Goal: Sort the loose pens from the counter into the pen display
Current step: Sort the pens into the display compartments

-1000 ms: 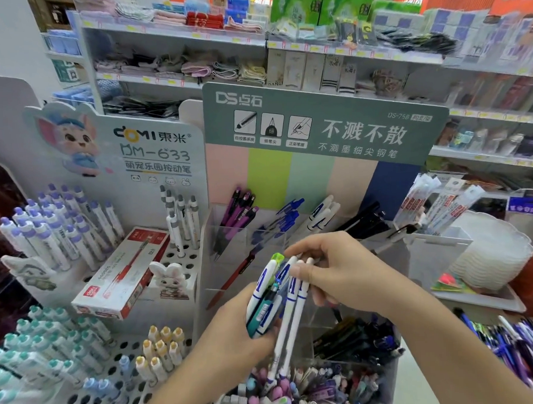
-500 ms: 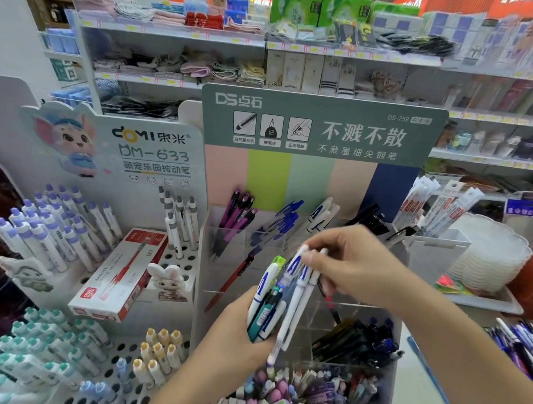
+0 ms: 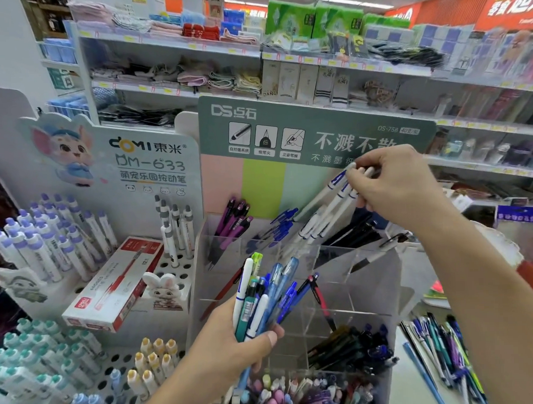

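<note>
My left hand (image 3: 231, 348) grips a mixed bundle of pens (image 3: 262, 295), blue, teal, white and one with a green cap, in front of the clear acrylic pen display (image 3: 367, 277). My right hand (image 3: 391, 182) is raised over the display's back row and pinches the top ends of three white pens with blue bands (image 3: 332, 205). Their tips point down toward the compartment that holds other white pens (image 3: 308, 227), between the blue pens (image 3: 281, 225) and the black pens (image 3: 354, 229). Loose pens (image 3: 442, 346) lie on the counter at the lower right.
Purple pens (image 3: 234, 218) fill the display's back left compartment; dark pens (image 3: 352, 347) and pastel-capped pens (image 3: 284, 391) fill its front. A white peg-hole display (image 3: 170, 265) with a red pen box (image 3: 117, 285) stands to the left. Store shelves (image 3: 254, 51) rise behind.
My right hand has pulled three white pens out of the bundle and lifted them up and right to the display's back row. My left hand keeps the rest, slightly lower.
</note>
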